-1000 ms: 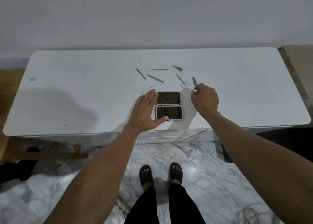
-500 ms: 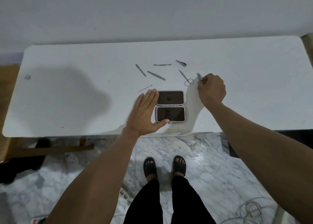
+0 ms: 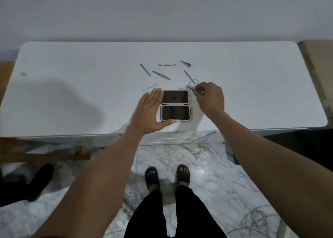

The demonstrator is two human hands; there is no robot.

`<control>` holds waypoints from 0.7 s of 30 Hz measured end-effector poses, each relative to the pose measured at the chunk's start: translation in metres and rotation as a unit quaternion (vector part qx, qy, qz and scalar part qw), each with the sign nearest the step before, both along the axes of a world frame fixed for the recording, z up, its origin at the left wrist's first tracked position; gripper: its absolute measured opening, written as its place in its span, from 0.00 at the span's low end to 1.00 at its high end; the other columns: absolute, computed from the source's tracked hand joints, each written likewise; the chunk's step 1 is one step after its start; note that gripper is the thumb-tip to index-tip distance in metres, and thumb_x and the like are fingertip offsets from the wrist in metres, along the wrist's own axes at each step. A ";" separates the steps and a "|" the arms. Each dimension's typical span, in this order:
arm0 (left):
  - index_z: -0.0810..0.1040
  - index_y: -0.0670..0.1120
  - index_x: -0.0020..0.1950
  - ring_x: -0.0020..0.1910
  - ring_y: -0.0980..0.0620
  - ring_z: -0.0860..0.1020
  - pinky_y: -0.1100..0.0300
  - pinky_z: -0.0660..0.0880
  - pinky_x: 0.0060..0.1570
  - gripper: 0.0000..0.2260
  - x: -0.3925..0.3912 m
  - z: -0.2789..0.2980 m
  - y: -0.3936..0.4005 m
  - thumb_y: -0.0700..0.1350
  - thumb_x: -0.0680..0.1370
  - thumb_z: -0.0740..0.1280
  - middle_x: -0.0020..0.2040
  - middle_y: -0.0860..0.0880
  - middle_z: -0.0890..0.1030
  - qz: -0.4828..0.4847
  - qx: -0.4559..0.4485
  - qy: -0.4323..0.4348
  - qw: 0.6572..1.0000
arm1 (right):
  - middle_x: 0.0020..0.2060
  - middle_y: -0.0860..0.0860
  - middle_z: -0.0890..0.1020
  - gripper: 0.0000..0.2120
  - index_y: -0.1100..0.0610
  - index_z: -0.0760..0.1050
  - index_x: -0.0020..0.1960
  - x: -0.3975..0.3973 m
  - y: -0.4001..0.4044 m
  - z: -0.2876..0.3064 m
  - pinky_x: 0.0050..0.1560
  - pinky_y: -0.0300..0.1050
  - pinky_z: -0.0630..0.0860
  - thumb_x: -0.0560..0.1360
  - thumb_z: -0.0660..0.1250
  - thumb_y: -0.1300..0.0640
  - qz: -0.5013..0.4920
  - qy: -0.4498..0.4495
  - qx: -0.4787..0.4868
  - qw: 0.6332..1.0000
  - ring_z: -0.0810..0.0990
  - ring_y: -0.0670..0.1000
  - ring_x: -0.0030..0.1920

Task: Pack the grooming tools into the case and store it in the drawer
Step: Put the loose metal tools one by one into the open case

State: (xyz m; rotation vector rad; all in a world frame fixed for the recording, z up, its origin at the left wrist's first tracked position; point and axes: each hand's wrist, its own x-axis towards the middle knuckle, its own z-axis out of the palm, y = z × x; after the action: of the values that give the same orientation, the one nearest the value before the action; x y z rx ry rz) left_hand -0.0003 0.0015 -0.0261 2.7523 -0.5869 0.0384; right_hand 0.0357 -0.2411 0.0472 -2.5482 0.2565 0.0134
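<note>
Two hands work at the near edge of the white rectangular table (image 3: 72, 93), around the open, silver-rimmed grooming case with dark lining (image 3: 175, 105), which lies flat as two halves, one behind the other, close to that edge. Your left hand (image 3: 150, 111) lies flat with fingers straight and together along the case's left side, the thumb stretched under its near rim. Your right hand (image 3: 210, 99) hovers just beyond the case's far right corner, fingers curled, pinching a small grey metal tool (image 3: 191, 88) at its tip. Just behind it lie small silver scissors (image 3: 191, 78). Farther toward the middle of the table are scattered a short metal clipper-like piece (image 3: 186, 63), a thin double-ended metal stick (image 3: 167, 65), a flat metal file (image 3: 145, 69), pointed metal tweezers (image 3: 161, 75) and a fine metal pick (image 3: 149, 87).
</note>
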 end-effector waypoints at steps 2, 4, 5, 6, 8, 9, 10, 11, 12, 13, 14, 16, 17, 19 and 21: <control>0.56 0.40 0.85 0.85 0.47 0.55 0.46 0.52 0.84 0.52 -0.001 0.002 -0.001 0.78 0.74 0.55 0.85 0.44 0.58 -0.002 0.012 0.010 1.000 | 0.47 0.50 0.84 0.07 0.53 0.83 0.52 -0.015 0.004 0.000 0.47 0.47 0.78 0.75 0.70 0.55 0.048 0.006 -0.008 0.999 0.81 0.53 0.46; 0.55 0.40 0.85 0.85 0.46 0.54 0.45 0.51 0.84 0.53 -0.002 0.003 -0.001 0.79 0.74 0.54 0.85 0.43 0.57 -0.004 0.019 0.019 1.000 | 0.46 0.52 0.83 0.07 0.53 0.83 0.52 -0.031 0.006 -0.002 0.46 0.48 0.77 0.75 0.70 0.55 0.087 0.019 -0.033 0.995 0.81 0.54 0.46; 0.55 0.40 0.85 0.85 0.46 0.54 0.45 0.51 0.84 0.53 -0.002 0.003 -0.001 0.79 0.74 0.54 0.85 0.43 0.57 -0.004 0.020 0.023 1.000 | 0.46 0.52 0.83 0.07 0.52 0.83 0.53 -0.039 0.007 -0.004 0.46 0.48 0.76 0.75 0.70 0.55 0.103 0.026 -0.046 0.993 0.80 0.54 0.47; 0.55 0.39 0.85 0.85 0.46 0.53 0.45 0.51 0.84 0.53 -0.002 0.003 -0.001 0.79 0.74 0.53 0.86 0.43 0.56 -0.005 0.020 0.026 0.999 | 0.45 0.52 0.82 0.08 0.52 0.83 0.53 -0.046 0.007 -0.005 0.45 0.47 0.76 0.75 0.70 0.55 0.116 0.031 -0.055 0.991 0.80 0.55 0.47; 0.54 0.39 0.85 0.85 0.46 0.53 0.45 0.51 0.84 0.53 -0.003 0.004 0.000 0.79 0.74 0.53 0.86 0.43 0.56 -0.004 0.019 0.026 0.999 | 0.46 0.53 0.82 0.08 0.52 0.83 0.54 -0.059 0.007 -0.008 0.45 0.47 0.75 0.75 0.70 0.56 0.125 0.041 -0.065 0.989 0.80 0.56 0.48; 0.54 0.39 0.85 0.85 0.46 0.53 0.45 0.51 0.84 0.53 -0.003 0.004 0.000 0.79 0.74 0.53 0.86 0.43 0.56 -0.005 0.018 0.025 1.000 | 0.46 0.53 0.82 0.09 0.52 0.83 0.54 -0.063 0.007 -0.009 0.45 0.47 0.75 0.75 0.69 0.56 0.124 0.044 -0.068 0.989 0.80 0.56 0.48; 0.54 0.39 0.85 0.85 0.46 0.53 0.45 0.51 0.84 0.53 -0.003 0.004 0.001 0.79 0.74 0.53 0.86 0.43 0.56 -0.007 0.018 0.024 1.000 | 0.46 0.52 0.82 0.09 0.52 0.83 0.54 -0.066 0.007 -0.010 0.45 0.47 0.75 0.75 0.69 0.56 0.121 0.046 -0.070 0.989 0.80 0.56 0.48; 0.54 0.39 0.85 0.85 0.46 0.53 0.45 0.51 0.84 0.53 -0.003 0.004 0.001 0.78 0.74 0.53 0.86 0.43 0.56 -0.009 0.018 0.024 1.000 | 0.46 0.52 0.82 0.09 0.52 0.83 0.54 -0.068 0.007 -0.009 0.45 0.47 0.75 0.75 0.69 0.57 0.120 0.046 -0.072 0.989 0.80 0.56 0.48; 0.54 0.40 0.85 0.85 0.46 0.53 0.45 0.50 0.84 0.53 -0.003 0.004 0.001 0.78 0.74 0.53 0.86 0.43 0.56 -0.010 0.017 0.025 0.999 | 0.46 0.52 0.82 0.09 0.52 0.83 0.54 -0.069 0.008 -0.008 0.45 0.47 0.75 0.75 0.69 0.57 0.120 0.046 -0.076 0.989 0.80 0.56 0.48; 0.54 0.40 0.85 0.85 0.46 0.53 0.45 0.50 0.84 0.53 -0.003 0.004 0.002 0.78 0.74 0.53 0.86 0.43 0.56 -0.011 0.017 0.026 0.999 | 0.47 0.52 0.82 0.09 0.52 0.83 0.54 -0.069 0.009 -0.008 0.45 0.47 0.75 0.75 0.69 0.57 0.122 0.046 -0.080 0.988 0.80 0.56 0.48; 0.54 0.40 0.85 0.86 0.46 0.53 0.46 0.50 0.84 0.53 -0.003 0.004 0.002 0.78 0.74 0.53 0.86 0.43 0.55 -0.012 0.016 0.026 0.999 | 0.47 0.52 0.82 0.09 0.52 0.83 0.54 -0.069 0.010 -0.007 0.45 0.48 0.76 0.75 0.69 0.57 0.124 0.045 -0.083 0.988 0.80 0.56 0.48; 0.54 0.40 0.85 0.85 0.46 0.53 0.45 0.50 0.84 0.53 -0.003 0.002 0.002 0.78 0.74 0.54 0.86 0.43 0.56 -0.013 0.010 0.023 1.000 | 0.47 0.52 0.82 0.09 0.51 0.83 0.53 -0.068 0.014 -0.005 0.46 0.48 0.76 0.75 0.69 0.57 0.125 0.044 -0.085 0.988 0.80 0.56 0.48; 0.54 0.39 0.85 0.85 0.46 0.54 0.45 0.50 0.84 0.53 -0.003 0.002 0.002 0.78 0.74 0.54 0.85 0.42 0.56 -0.012 0.007 0.020 1.000 | 0.47 0.52 0.82 0.09 0.51 0.83 0.53 -0.068 0.017 -0.006 0.46 0.48 0.76 0.75 0.69 0.57 0.126 0.045 -0.083 0.988 0.80 0.55 0.48; 0.55 0.39 0.85 0.85 0.45 0.55 0.45 0.51 0.84 0.53 -0.003 0.001 0.002 0.78 0.75 0.54 0.85 0.42 0.57 -0.013 0.005 0.016 1.000 | 0.46 0.51 0.82 0.08 0.51 0.83 0.53 -0.068 0.022 -0.007 0.46 0.48 0.77 0.74 0.69 0.57 0.127 0.047 -0.077 0.988 0.80 0.55 0.48; 0.56 0.39 0.85 0.85 0.45 0.55 0.45 0.51 0.84 0.53 -0.002 0.000 0.003 0.78 0.75 0.54 0.85 0.42 0.58 -0.012 0.006 0.013 1.000 | 0.46 0.52 0.82 0.08 0.51 0.83 0.53 -0.067 0.028 -0.008 0.46 0.48 0.76 0.74 0.69 0.57 0.128 0.048 -0.074 0.988 0.80 0.56 0.48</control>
State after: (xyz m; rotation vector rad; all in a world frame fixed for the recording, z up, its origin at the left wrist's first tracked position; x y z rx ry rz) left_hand -0.0026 0.0040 -0.0258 2.7520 -0.6153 -0.0059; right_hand -0.0311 -0.2131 0.0396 -2.7161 -0.0368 0.2231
